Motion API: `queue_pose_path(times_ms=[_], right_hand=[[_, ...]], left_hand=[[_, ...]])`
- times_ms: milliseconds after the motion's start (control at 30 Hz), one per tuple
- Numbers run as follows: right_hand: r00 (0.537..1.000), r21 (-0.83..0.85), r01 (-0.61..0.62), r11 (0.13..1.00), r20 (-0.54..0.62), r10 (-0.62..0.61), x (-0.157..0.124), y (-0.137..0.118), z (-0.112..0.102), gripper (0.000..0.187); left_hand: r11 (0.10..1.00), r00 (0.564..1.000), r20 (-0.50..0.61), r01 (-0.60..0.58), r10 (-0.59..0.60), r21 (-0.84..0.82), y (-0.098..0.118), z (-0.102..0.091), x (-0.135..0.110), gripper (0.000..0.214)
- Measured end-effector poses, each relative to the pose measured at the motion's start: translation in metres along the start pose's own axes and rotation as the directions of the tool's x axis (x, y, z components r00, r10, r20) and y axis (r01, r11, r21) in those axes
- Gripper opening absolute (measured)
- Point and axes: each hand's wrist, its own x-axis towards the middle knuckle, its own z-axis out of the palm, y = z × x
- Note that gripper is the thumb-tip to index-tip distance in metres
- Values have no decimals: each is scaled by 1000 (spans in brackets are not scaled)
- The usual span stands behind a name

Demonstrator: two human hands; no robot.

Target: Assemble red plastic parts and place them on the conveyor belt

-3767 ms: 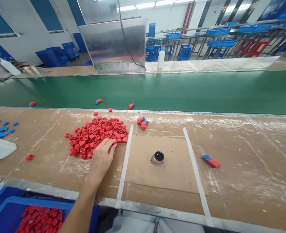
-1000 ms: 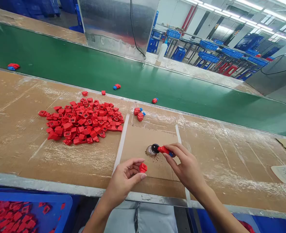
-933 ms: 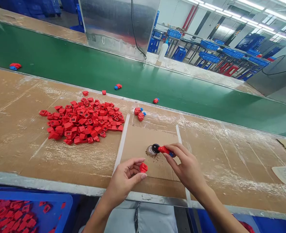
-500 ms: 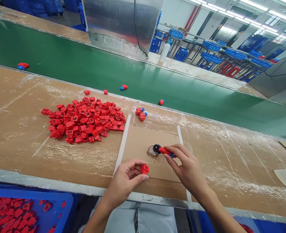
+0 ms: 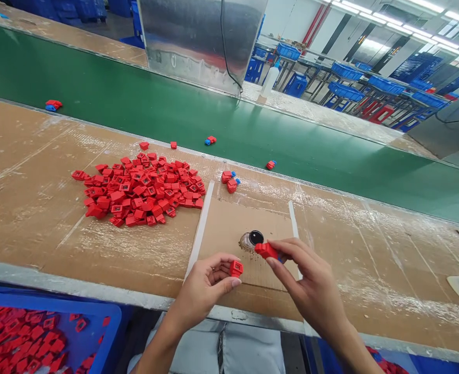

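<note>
The right fingers [image 5: 291, 250] cover the blue end of the small red part [image 5: 266, 251], so I cannot tell its shape, and the left fingers [image 5: 217, 283] hide one side of the other red part [image 5: 236, 268]. Just above the right fingertips, the dark specks [image 5: 245, 248] beside the round black-topped object [image 5: 256, 238] are too small to tell what they are. Below the left fingers, the picture's edge cuts off the blue crate [image 5: 114, 317], so only some of its red pieces [image 5: 38, 337] can be seen.
</note>
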Motion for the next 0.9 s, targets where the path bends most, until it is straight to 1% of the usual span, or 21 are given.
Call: queue_pose_path(times_ms=[133,267,467,600,733,833,900], right_hand=[[998,109,-32,993,57,26,-14,-6,13,21],[995,160,-53,986,91,38,-21,-6,21,22],[993,160,-38,986,115,19,-22,-5,23,21],[990,166,-50,985,139,27,-23,-5,22,20],[980,158,-53,986,199,21,-23,-6,21,17],[968,152,-45,987,251,6,-25,-6,20,17],[955,165,-64,984,295,13,-29,-6,21,18]], left_hand=[[999,999,46,0,-2,32,1,1,-1,28],[999,998,61,-5,3,35,2,2,-2,33],[999,997,72,-23,20,39,3,3,-2,31],[999,996,82,-26,22,46,6,4,-1,28],[994,996,86,-4,-5,112,7,4,-2,25],[978,995,96,10,-31,208,6,2,-2,22],[960,993,106,19,-50,278,6,1,-2,21]])
